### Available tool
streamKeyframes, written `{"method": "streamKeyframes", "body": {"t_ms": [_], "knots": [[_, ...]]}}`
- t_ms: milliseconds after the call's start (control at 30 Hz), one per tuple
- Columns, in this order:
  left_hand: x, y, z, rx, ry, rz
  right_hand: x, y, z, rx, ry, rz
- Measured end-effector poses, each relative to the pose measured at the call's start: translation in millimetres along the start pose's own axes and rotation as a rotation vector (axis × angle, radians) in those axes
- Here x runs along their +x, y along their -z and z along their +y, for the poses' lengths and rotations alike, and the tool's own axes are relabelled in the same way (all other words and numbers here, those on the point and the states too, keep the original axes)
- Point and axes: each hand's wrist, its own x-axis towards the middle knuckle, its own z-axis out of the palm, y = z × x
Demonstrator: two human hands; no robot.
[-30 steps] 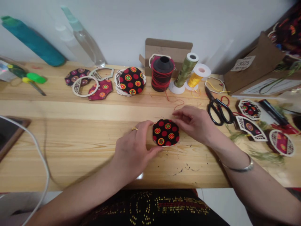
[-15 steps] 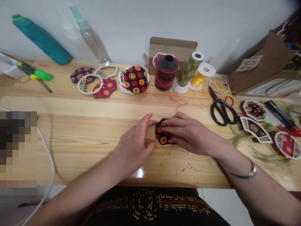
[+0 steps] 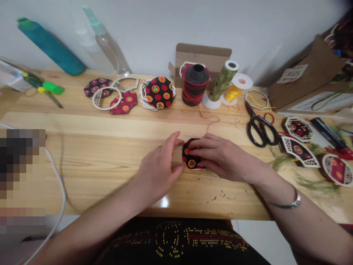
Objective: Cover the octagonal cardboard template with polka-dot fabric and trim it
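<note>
A small black fabric piece with a bright flower pattern [image 3: 191,163] lies on the wooden table in front of me, with a thin pale rim showing along its near edge. My right hand [image 3: 217,154] covers its right side, fingers curled over the top and gripping it. At the left edge, my left hand [image 3: 162,163] is curved and open, thumb apart from the fingers, its tips close to the piece or just touching it. The right half of the fabric piece is hidden under my right hand.
Along the back stand a red thread spool [image 3: 195,86], a green thread spool [image 3: 224,81] and a yellow one [image 3: 234,92]. Black scissors [image 3: 261,129] lie at right beside several framed ornaments. A stack of patterned pieces [image 3: 160,92] sits behind my hands. A white cable [image 3: 61,184] runs at left.
My left hand has shifted very slightly to the right, toward the fabric piece. My right hand stays on the piece in almost the same place.
</note>
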Motion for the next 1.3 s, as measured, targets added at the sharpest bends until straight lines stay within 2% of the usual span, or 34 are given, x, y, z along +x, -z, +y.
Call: {"method": "streamKeyframes", "body": {"t_ms": [400, 500, 567, 633, 667, 733, 800, 1000, 1300], "knots": [[0.0, 0.2, -0.4, -0.003, 0.004, -0.006, -0.8, 6.5, -1.2, 0.031, 0.012, -0.074], [0.0, 0.6, 0.2, -0.003, 0.008, -0.01, -2.9, 8.4, 0.8, 0.049, 0.015, -0.019], [-0.1, 0.7, 0.1, -0.005, 0.006, -0.009, -5.9, 11.0, 4.6, 0.042, -0.067, 0.105], [-0.2, 0.6, -0.5, -0.008, 0.005, -0.006, -9.4, 15.1, 10.0, 0.012, -0.254, 0.226], [-0.2, 0.6, -0.9, -0.008, 0.005, -0.005, -11.1, 17.4, 12.9, 0.001, -0.366, 0.24], [-0.2, 0.6, -1.5, -0.008, 0.002, -0.004, -13.5, 22.0, 17.6, 0.003, -0.548, 0.175], [0.0, 1.0, -1.3, -0.013, 0.007, -0.009, -14.2, 24.9, 19.6, 0.03, -0.642, 0.078], [0.5, 3.4, 0.9, -0.034, 0.056, -0.058, -10.1, 22.1, 13.4, 0.057, -0.697, 0.005], [1.7, 1.8, 0.1, -0.041, 0.062, -0.064, -7.8, 18.5, 13.0, 0.047, -0.717, 0.016]]}}
